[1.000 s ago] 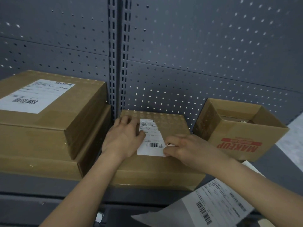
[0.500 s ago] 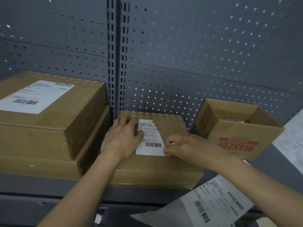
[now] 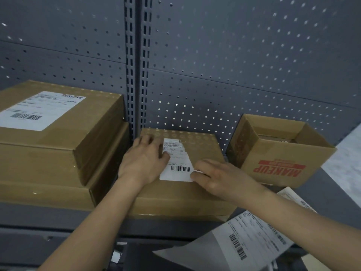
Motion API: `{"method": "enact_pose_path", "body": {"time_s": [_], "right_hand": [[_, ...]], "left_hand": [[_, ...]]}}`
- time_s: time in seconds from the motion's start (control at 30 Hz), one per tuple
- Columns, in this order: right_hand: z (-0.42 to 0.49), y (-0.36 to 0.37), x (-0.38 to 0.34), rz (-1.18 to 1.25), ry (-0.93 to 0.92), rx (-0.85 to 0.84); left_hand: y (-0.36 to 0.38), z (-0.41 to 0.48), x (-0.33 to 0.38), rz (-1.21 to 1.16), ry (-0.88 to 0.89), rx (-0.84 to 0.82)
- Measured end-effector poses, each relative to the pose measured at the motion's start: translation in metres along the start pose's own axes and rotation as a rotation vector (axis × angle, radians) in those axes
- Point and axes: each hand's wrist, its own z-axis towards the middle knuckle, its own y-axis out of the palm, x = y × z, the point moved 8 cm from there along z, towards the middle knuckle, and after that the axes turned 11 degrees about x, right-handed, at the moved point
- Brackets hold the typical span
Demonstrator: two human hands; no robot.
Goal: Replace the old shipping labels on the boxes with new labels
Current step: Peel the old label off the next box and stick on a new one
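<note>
Flat cardboard box (image 3: 181, 194): lies in the centre of the frame on the grey shelf (image 3: 48, 216), its back edge near the pegboard wall (image 3: 234, 65).
Shipping label (image 3: 176, 163): white, with a barcode, on top of the flat cardboard box; its right edge runs slanted.
Left hand (image 3: 144, 159): lies flat on the box top with relaxed fingers, the thumb touching the left edge of the label.
Right hand (image 3: 218, 178): fingers curled, pinching the lower right corner of the label.
Stacked boxes (image 3: 58, 157): at the left of the frame, just beside the flat box; the upper one carries a larger label (image 3: 39, 110).
Open MAKEUP box (image 3: 279, 153): at the right, on the same shelf.
Printed label sheet (image 3: 250, 237): at the lower right, under the right forearm.
</note>
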Motion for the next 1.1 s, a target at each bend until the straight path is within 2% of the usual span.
{"method": "enact_pose_path", "body": {"time_s": [0.03, 0.1, 0.13, 0.23, 0.3, 0.7, 0.87, 1.1], "right_hand": [[0.002, -0.002, 0.003, 0.015, 0.031, -0.002], [0.002, -0.007, 0.003, 0.013, -0.057, 0.104], [0.000, -0.003, 0.003, 0.011, -0.110, 0.072], [-0.002, -0.008, 0.016, 0.150, 0.011, 0.021], [0.000, -0.011, 0.016, 0.173, 0.001, 0.010], [0.014, -0.013, -0.002, -0.026, -0.230, 0.019], [0.016, 0.000, 0.004, 0.013, -0.086, 0.014], [0.014, 0.006, 0.021, 0.280, 0.143, -0.019]], "left_hand": [[0.000, 0.000, 0.000, -0.005, -0.001, -0.001], [0.000, 0.000, 0.000, -0.020, 0.000, -0.008], [0.000, 0.000, -0.001, -0.025, -0.001, -0.012], [-0.001, 0.000, -0.002, -0.027, 0.000, -0.014], [-0.001, 0.000, -0.002, -0.029, 0.003, -0.008], [0.000, -0.001, -0.001, -0.029, -0.004, -0.009], [-0.002, -0.001, -0.002, -0.030, -0.009, -0.002], [-0.004, -0.002, -0.003, -0.037, -0.011, -0.006]]}}
